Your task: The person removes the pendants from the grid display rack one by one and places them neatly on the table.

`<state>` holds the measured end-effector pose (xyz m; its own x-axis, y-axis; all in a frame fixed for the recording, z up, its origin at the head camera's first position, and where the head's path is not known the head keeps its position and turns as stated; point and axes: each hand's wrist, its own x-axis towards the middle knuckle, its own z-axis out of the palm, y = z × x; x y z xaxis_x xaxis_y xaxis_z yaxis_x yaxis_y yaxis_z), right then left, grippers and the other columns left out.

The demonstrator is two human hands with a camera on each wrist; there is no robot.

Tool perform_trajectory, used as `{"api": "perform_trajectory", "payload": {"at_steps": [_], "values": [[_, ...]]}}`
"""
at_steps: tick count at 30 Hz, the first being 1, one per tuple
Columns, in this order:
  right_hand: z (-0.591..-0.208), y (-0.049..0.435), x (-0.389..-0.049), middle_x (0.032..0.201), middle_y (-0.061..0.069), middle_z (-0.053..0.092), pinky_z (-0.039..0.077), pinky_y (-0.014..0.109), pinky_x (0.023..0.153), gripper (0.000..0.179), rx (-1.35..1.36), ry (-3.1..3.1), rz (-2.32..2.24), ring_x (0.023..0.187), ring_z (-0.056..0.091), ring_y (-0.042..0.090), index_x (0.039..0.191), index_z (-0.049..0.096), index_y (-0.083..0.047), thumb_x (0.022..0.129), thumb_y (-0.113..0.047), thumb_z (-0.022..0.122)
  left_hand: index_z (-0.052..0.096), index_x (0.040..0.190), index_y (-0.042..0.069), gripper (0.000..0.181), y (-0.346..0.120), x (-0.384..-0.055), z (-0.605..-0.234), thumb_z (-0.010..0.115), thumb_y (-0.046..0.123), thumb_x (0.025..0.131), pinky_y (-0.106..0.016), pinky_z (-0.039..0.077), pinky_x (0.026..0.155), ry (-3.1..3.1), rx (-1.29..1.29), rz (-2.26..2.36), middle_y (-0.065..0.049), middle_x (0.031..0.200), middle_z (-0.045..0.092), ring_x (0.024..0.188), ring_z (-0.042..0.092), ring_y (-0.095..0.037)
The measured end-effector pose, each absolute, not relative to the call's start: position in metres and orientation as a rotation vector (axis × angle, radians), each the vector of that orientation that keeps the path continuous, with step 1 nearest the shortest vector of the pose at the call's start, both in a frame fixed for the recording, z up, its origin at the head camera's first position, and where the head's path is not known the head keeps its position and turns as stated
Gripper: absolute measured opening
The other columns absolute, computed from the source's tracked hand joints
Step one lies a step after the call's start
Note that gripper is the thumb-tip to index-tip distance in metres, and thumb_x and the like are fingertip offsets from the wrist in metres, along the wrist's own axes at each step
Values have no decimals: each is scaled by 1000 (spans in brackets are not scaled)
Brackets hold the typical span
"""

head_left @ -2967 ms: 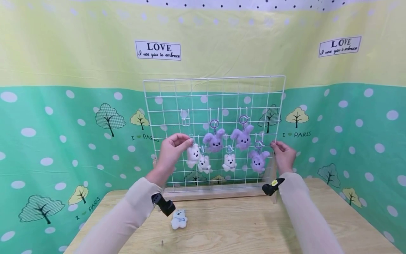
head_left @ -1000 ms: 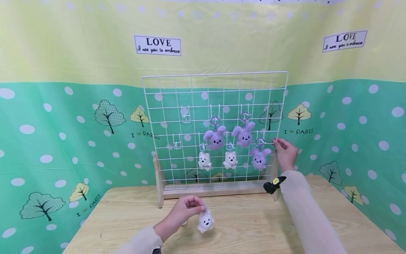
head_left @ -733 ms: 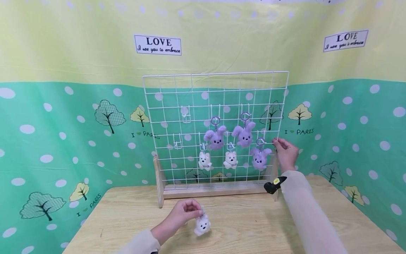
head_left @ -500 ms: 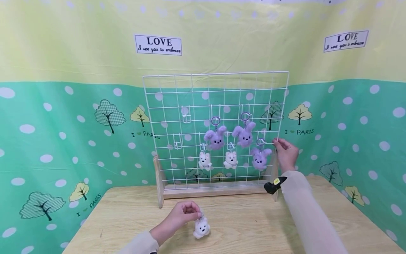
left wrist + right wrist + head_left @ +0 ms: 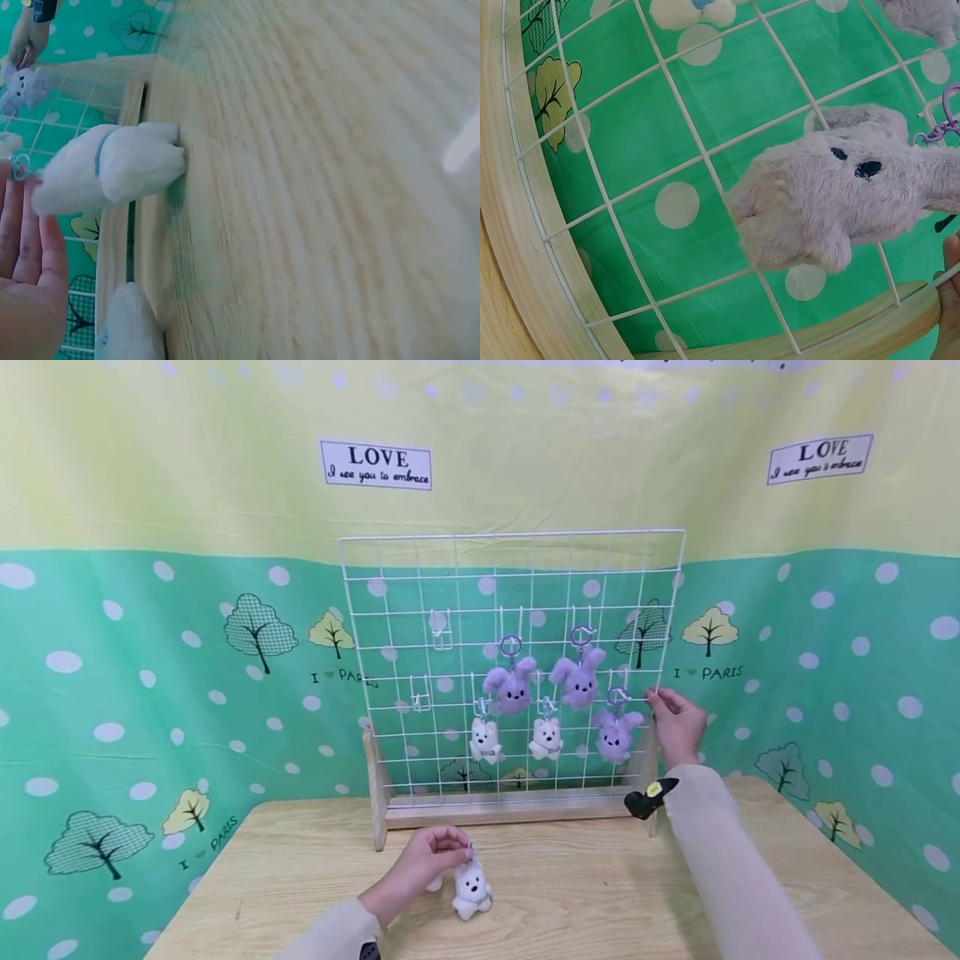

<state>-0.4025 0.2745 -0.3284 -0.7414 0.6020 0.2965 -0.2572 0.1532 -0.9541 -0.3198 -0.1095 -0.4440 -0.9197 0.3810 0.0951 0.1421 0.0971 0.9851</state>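
A white plush bear keychain (image 5: 472, 889) hangs just over the table, its ring pinched by my left hand (image 5: 420, 867). In the left wrist view its back and feet show, with a thin blue band round the body. A second white plush (image 5: 131, 322) lies on the table, mostly hidden behind that hand in the head view. My right hand (image 5: 677, 724) grips the right edge wire of the white grid rack (image 5: 510, 535). Close to it, a purple plush bunny keychain (image 5: 615, 737) hangs from a hook.
Two more purple bunnies, one here (image 5: 510, 687), and two white plush keychains, one here (image 5: 545, 739), hang on the rack. Bare hooks (image 5: 441, 639) sit at its left. The rack stands in a wooden base (image 5: 510, 812) on the wooden table (image 5: 570, 893).
From beside the rack's left part, my left hand has come down to the table with the white plush keychain. Lately the plush hangs more upright. My right hand stays on the rack's edge.
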Motion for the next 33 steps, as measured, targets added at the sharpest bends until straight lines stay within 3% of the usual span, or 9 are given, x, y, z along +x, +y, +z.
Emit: {"api": "perform_trajectory", "payload": {"at_steps": [9,16,21,33], "values": [[-327,275,-402,114,1,67,49,18,84,33,-339,-1790,1662,100,64,11,117,66,-13,89,-30,64,64,102,-5,24,-102,-329,-447,69,9,83,-23,50,75,2264,516,1929,-8,93,69,81,61,-11],[-326,274,-402,114,1,67,49,19,85,34,-343,-1788,1664,94,63,4,117,66,-13,88,-31,65,65,101,-1,24,-97,-338,-449,68,17,86,-29,50,77,2312,436,1905,-1,91,68,82,59,-12],[-327,275,-402,114,1,67,49,19,86,35,-333,-1787,1670,97,63,7,118,65,-12,88,-30,65,65,101,2,25,-95,-342,-450,68,21,86,-30,49,80,2317,413,1898,-1,91,67,85,59,-13],[-329,275,-403,114,2,67,49,19,86,34,-323,-1783,1651,96,63,7,117,66,-12,88,-30,65,65,103,-1,23,-92,-347,-449,67,14,86,-28,50,76,2361,399,1915,-4,92,67,84,59,-13]]}}
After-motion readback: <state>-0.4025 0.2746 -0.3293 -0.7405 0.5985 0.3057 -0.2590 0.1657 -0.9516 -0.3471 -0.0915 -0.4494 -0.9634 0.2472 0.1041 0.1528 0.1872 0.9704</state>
